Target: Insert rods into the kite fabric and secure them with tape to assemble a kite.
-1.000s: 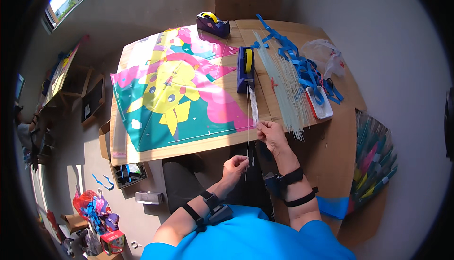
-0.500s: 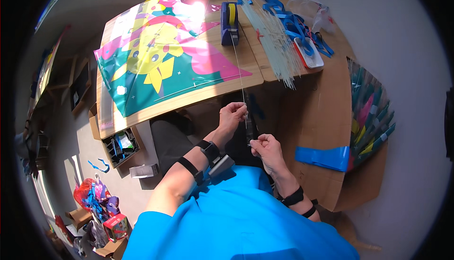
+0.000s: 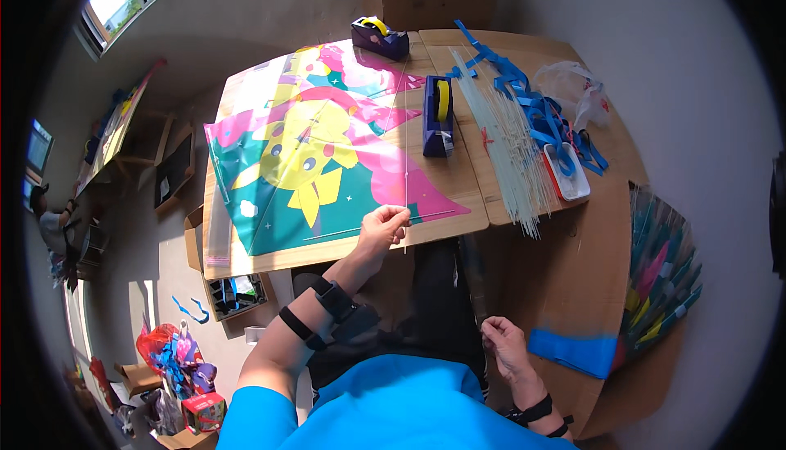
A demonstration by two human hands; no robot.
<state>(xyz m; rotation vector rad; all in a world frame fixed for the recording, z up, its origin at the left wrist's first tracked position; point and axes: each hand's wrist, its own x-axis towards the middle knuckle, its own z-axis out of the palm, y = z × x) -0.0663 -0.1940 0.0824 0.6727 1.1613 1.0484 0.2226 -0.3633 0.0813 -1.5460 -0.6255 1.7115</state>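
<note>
My left hand [image 3: 386,227] pinches a thin pale rod [image 3: 406,145] near its lower end, at the front edge of the table. The rod's far part reaches over a colourful kite sheet [image 3: 274,196] in green, pink and yellow, which lies flat with a cartoon figure on it. Another thin rod [image 3: 336,233] lies across the sheet by its near edge. My right hand [image 3: 506,345] is low beside my right thigh, fingers curled together; whatever they may hold is too small to make out. A blue tape dispenser [image 3: 438,135] stands right of the rod.
A second tape dispenser [image 3: 381,39] stands at the table's back. Rightward lie a bundle of pale rods [image 3: 512,151], blue strips [image 3: 544,114] and a white tray [image 3: 571,176]. A cardboard box [image 3: 565,303] stands at right. Far left, a person [image 3: 56,225] is visible.
My left hand has moved forward to the table edge, bringing the rod over the sheet. My right hand has drawn away from the rod, to the right. The view has shifted too.
</note>
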